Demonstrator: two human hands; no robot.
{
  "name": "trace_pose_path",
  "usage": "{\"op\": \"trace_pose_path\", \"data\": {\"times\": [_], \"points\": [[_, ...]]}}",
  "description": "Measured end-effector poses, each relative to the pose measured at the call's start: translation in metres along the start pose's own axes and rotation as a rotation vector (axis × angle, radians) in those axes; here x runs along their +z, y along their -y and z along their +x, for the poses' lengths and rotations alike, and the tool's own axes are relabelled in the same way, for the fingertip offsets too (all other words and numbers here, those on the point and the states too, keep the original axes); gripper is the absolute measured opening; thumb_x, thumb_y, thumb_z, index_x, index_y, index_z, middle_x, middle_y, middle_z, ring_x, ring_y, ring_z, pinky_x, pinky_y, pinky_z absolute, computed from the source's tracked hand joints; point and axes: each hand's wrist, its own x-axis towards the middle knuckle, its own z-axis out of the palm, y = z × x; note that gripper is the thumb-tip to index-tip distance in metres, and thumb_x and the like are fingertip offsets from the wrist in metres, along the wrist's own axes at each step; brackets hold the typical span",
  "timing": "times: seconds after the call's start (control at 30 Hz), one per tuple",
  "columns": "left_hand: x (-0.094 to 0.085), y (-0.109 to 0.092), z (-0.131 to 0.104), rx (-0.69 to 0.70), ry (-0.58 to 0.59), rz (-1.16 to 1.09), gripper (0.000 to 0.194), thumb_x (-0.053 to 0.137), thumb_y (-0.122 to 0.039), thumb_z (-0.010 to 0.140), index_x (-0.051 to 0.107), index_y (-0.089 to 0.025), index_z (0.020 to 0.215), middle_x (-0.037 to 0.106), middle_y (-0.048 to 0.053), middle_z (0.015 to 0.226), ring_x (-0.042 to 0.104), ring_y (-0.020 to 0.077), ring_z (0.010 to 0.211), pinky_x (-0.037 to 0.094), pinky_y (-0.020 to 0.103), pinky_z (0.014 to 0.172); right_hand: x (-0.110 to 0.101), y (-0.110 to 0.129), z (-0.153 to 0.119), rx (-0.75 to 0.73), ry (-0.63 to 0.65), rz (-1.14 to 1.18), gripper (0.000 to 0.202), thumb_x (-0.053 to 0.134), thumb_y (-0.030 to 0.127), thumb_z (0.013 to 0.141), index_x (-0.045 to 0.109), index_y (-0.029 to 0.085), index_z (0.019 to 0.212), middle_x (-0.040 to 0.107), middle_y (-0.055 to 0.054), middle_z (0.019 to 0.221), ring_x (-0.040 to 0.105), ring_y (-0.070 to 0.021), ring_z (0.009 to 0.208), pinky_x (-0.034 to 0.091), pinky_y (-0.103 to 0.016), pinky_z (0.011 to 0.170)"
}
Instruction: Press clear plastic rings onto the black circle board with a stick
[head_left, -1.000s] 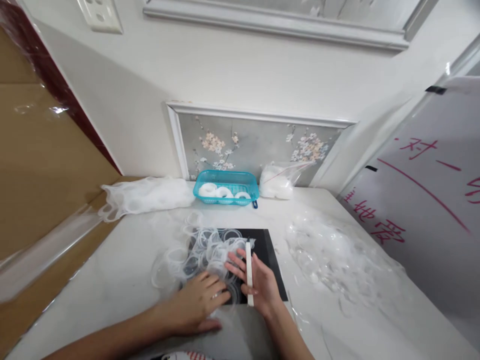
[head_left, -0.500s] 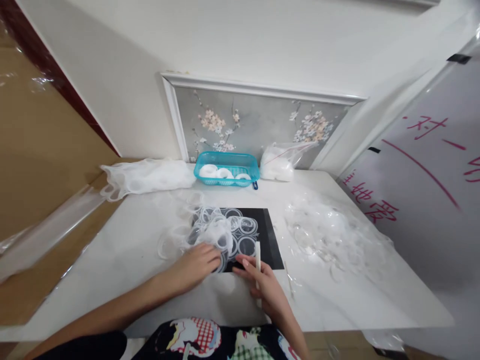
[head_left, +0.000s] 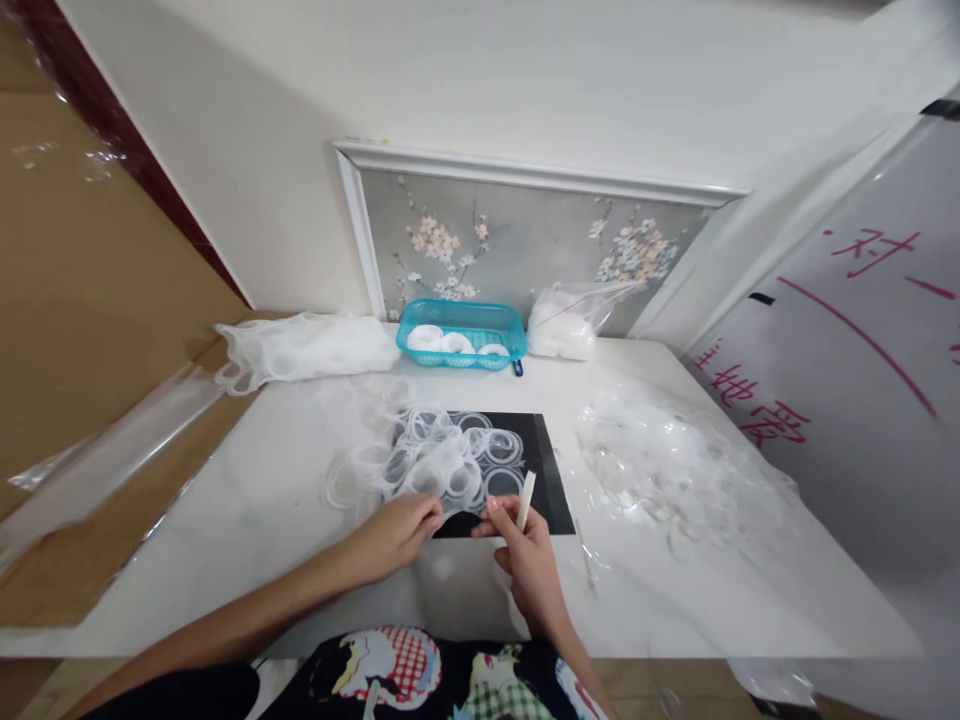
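In front of me a translucent white sheet patterned with rings (head_left: 450,455) lies bunched over a black mat (head_left: 553,500). My left hand (head_left: 397,535) is closed, its fingertips pinching the sheet's near edge. My right hand (head_left: 529,560) is closed around a slim white stick-like tool (head_left: 526,500), which points up between thumb and fingers. The thumb and fingertip of that hand also meet close to the sheet's near edge; whether they grip it I cannot tell.
A blue basket (head_left: 461,310) with white rings stands at the back, beside a clear bag of white material (head_left: 566,320). More ringed sheeting (head_left: 307,345) lies at back left. Translucent scraps (head_left: 675,465) spread over the right side, and a thin stick (head_left: 586,560) lies near the mat.
My left hand has drawn slightly toward me, pulling the sheet's near edge. The white tool in my right hand has tilted to the right. The view has shifted a little.
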Motion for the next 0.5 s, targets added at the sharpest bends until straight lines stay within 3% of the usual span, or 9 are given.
{"op": "trace_pose_path", "data": {"times": [0.1,0.17,0.27,0.4,0.5], "points": [[-0.007,-0.013,0.004,-0.103,-0.022,-0.464,0.029,0.042,-0.043,0.095,0.052,-0.018,0.084,0.052,-0.001,0.075,0.047,0.0149,0.07,0.037,0.026,0.065,0.003,0.003,-0.006,-0.017,0.14,-0.144,0.041,0.074,0.055,0.075,0.069,0.014,0.074,0.068,-0.006,0.065,0.06,-0.0135,0.052,0.017,-0.019,0.038],[-0.007,-0.022,0.009,-0.122,-0.019,-0.617,0.031,0.048,-0.048,0.091,0.052,-0.018,0.081,0.049,-0.002,0.074,0.045,0.0146,0.07,0.036,0.026,0.064,0.007,0.004,-0.009,-0.035,0.171,-0.167,0.04,0.075,0.054,0.074,0.071,0.014,0.079,0.069,-0.006,0.069,0.056,-0.012,0.051,0.02,-0.02,0.039],[-0.001,-0.03,0.016,-0.147,-0.004,-0.698,0.035,0.055,-0.051,0.086,0.052,-0.018,0.078,0.047,-0.002,0.071,0.042,0.0141,0.068,0.034,0.026,0.063,0.011,0.002,-0.009,-0.07,0.139,-0.146,0.038,0.078,0.052,0.072,0.07,0.015,0.078,0.068,-0.003,0.069,0.048,-0.0084,0.049,0.024,-0.02,0.04],[0.005,-0.035,0.017,-0.158,-0.022,-0.771,0.039,0.058,-0.056,0.084,0.051,-0.018,0.073,0.046,-0.002,0.069,0.041,0.0135,0.066,0.034,0.026,0.063,0.011,-0.003,-0.008,-0.087,0.117,-0.08,0.035,0.082,0.046,0.068,0.069,0.016,0.08,0.067,-0.002,0.07,0.051,-0.0091,0.055,0.031,-0.019,0.044],[0.007,-0.035,0.018,-0.209,-0.031,-0.88,0.043,0.06,-0.058,0.081,0.049,-0.018,0.07,0.047,-0.002,0.068,0.045,0.0137,0.066,0.039,0.026,0.065,0.01,-0.003,-0.008,-0.074,0.133,-0.061,0.034,0.083,0.043,0.066,0.068,0.015,0.075,0.064,-0.001,0.065,0.048,-0.0086,0.052,0.028,-0.019,0.042]]}}
